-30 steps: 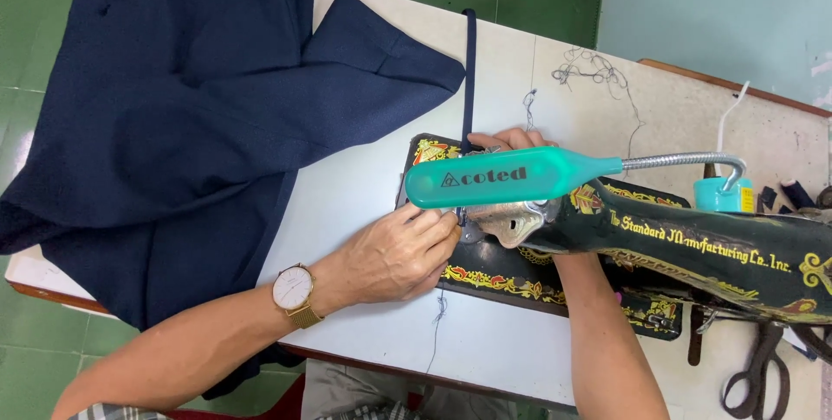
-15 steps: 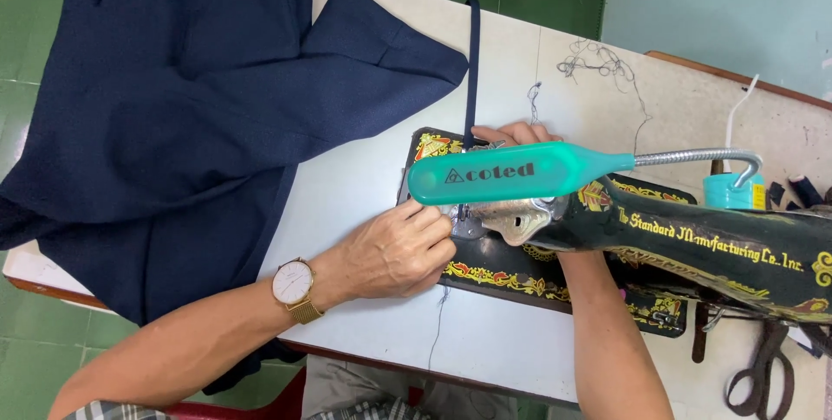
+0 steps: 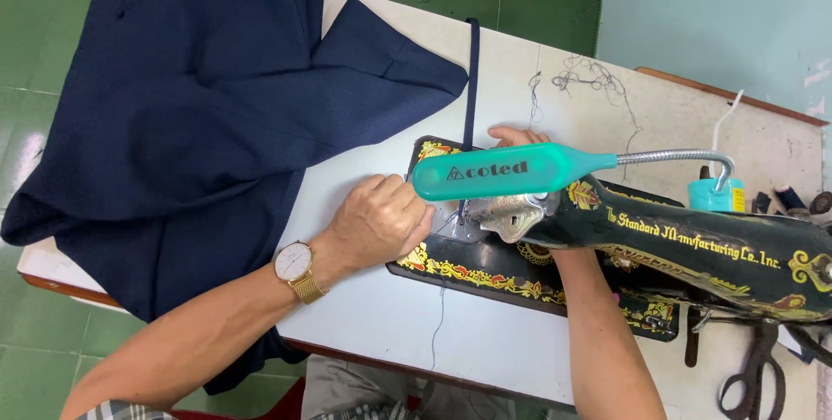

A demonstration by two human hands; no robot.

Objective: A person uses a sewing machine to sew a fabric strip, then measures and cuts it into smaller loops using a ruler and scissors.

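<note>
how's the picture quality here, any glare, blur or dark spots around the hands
Head view: even, soft daylight, sharp throughout, no motion blur. Faint glare on the green floor tiles at left. The teal lamp hides the needle area and most of the right hand; the left hand is clearly lit, casting little shadow.

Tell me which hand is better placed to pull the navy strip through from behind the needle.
Right, probably. The right hand lies behind the lamp, at the strip. The left hand rests in front, by the needle plate.
</note>
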